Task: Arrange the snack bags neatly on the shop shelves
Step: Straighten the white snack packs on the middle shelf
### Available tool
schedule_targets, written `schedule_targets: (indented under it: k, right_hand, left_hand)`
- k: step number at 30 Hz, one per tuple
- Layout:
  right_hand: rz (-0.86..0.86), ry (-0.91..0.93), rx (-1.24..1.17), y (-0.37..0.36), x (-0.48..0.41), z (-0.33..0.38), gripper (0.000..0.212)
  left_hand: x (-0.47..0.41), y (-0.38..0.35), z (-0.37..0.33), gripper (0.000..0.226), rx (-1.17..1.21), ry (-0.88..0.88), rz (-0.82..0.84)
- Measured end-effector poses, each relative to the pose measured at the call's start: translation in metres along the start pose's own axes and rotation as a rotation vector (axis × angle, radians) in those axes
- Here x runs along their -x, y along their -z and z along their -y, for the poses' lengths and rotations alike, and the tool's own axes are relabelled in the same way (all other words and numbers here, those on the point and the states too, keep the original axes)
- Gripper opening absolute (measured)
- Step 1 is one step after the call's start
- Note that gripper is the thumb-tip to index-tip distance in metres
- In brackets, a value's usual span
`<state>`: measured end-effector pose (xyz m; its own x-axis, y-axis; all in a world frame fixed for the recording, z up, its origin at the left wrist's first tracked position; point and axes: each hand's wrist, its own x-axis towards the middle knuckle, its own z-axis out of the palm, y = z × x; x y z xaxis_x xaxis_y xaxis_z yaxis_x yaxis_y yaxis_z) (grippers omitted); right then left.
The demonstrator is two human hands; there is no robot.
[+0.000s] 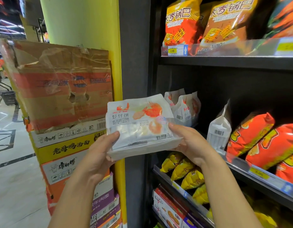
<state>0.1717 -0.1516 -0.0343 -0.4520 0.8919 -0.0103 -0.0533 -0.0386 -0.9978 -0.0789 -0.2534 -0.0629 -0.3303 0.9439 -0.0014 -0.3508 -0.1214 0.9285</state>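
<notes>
A white snack bag (139, 122) printed with orange shrimps is held flat in front of the dark shelf unit, a little left of it. My left hand (99, 153) grips its lower left edge with the thumb on top. My right hand (190, 143) grips its lower right edge. Two bags of the same kind (183, 107) stand upright at the left end of the middle shelf (257, 171). Another white bag (219, 129) stands edge-on to their right.
Orange-red puffed bags (260, 139) fill the middle shelf's right side. Rice crust bags (180, 22) stand on the top shelf, yellow bags (183, 168) on the lower one. Stacked noodle cartons (63, 99) against a yellow pillar (80, 20) crowd the left. Open floor (12, 178) lies further left.
</notes>
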Motion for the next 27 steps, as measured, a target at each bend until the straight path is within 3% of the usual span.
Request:
schedule_targets:
  k: [4, 7, 10, 12, 14, 19, 27]
  right_hand:
    - [-0.110, 0.143, 0.325, 0.025, -0.002, 0.015, 0.036]
    - [-0.314, 0.305, 0.707, 0.047, -0.005, 0.034, 0.045]
    - [-0.363, 0.423, 1.175, 0.074, -0.005, 0.058, 0.045]
    - [-0.372, 0.404, 1.564, 0.096, -0.010, 0.070, 0.053]
    - [-0.357, 0.291, 1.796, 0.116, -0.014, 0.077, 0.063]
    - [-0.258, 0.105, 1.971, 0.148, -0.013, 0.074, 0.065]
    - [-0.269, 0.167, 1.990, 0.165, 0.000, 0.064, 0.061]
  left_hand:
    - [-0.011, -0.021, 0.002, 0.060, -0.023, -0.110, 0.003]
    - [-0.016, -0.044, 0.003, 0.048, -0.074, -0.194, 0.008]
    - [-0.031, -0.064, 0.006, 0.052, -0.092, -0.269, 0.034]
    - [-0.045, -0.078, 0.011, 0.059, -0.128, -0.310, 0.036]
    - [-0.060, -0.094, 0.019, 0.063, -0.170, -0.341, 0.045]
    - [-0.083, -0.137, 0.042, 0.070, -0.299, -0.412, 0.057]
    - [-0.112, -0.198, 0.076, 0.074, -0.421, -0.484, 0.074]
